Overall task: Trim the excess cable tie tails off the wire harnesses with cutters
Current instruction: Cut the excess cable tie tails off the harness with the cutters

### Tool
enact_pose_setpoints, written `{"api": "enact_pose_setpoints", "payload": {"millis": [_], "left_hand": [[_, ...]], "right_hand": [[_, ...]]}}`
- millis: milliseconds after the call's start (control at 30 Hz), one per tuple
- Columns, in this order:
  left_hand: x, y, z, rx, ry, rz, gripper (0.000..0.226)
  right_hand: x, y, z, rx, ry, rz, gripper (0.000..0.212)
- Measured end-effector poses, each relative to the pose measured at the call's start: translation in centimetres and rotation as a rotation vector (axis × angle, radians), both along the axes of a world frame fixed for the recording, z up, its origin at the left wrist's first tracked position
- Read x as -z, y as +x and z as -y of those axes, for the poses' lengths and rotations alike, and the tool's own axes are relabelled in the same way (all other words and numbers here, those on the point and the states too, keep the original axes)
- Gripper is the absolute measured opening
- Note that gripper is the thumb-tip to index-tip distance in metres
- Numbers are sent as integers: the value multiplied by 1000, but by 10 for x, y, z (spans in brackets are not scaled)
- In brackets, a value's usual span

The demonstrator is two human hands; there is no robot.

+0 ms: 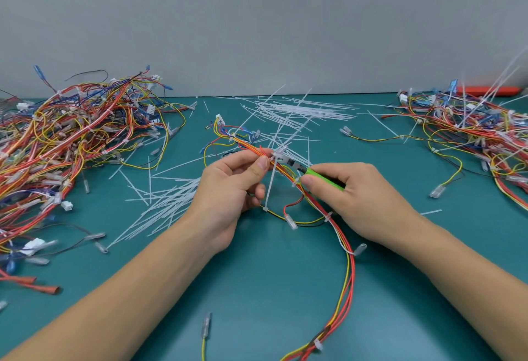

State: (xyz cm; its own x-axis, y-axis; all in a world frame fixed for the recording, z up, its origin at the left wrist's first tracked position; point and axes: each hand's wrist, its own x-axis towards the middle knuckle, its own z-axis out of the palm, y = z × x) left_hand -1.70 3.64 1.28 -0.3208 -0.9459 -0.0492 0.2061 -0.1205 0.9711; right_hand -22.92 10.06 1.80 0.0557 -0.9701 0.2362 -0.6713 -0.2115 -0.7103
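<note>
left hand [228, 186] pinches the wires [258, 152], right hand [351, 189] grips cutters [297, 167] whose blades, at its 10 o'clock, might nick a wire beside the tie tail [271, 183].

An assembly workbench: teal mat [257, 289], heaped wire harnesses [71, 132], scattered cut cable-tie tails [300, 109].

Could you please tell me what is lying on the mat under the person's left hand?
Under the left hand, a sheaf of loose white cable ties fans out leftward on the green mat. The palm and wrist cover their right-hand ends, so those cannot be seen.
</note>
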Motion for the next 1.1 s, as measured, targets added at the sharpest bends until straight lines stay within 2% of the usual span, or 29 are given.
{"api": "enact_pose_setpoints", "payload": {"millis": [233, 400, 567, 700, 833, 900, 967, 1100], "left_hand": [[-2, 1, -1, -4, -1, 17, 13], [-2, -1, -5, 49, -68, 70, 11], [-3, -2, -10, 200, -232, 173, 12], [-4, -3, -12, 254, -307, 249, 13], [-5, -3, -14, 300, -385, 314, 9], [-8, -4, -14, 313, -338, 312, 11], [-9, -7, -14, 285, -229, 284, 22], [-5, -12, -14, 137, -153, 267, 35]], "right_hand": [[4, 1, 2, 138, -23, 169, 29], [3, 3, 1, 163, -1, 303, 38], [1, 6, 1, 138, -70, 482, 12], [-4, 8, 2, 114, -128, 652, 19], [-6, 11, 1, 133, -93, 730, 21], [-5, 13, 1, 141, -79, 748, 21], [-4, 16, 0, 132, -79, 772, 21], [-2, 25, -4, 83, -109, 757, 19]]}}
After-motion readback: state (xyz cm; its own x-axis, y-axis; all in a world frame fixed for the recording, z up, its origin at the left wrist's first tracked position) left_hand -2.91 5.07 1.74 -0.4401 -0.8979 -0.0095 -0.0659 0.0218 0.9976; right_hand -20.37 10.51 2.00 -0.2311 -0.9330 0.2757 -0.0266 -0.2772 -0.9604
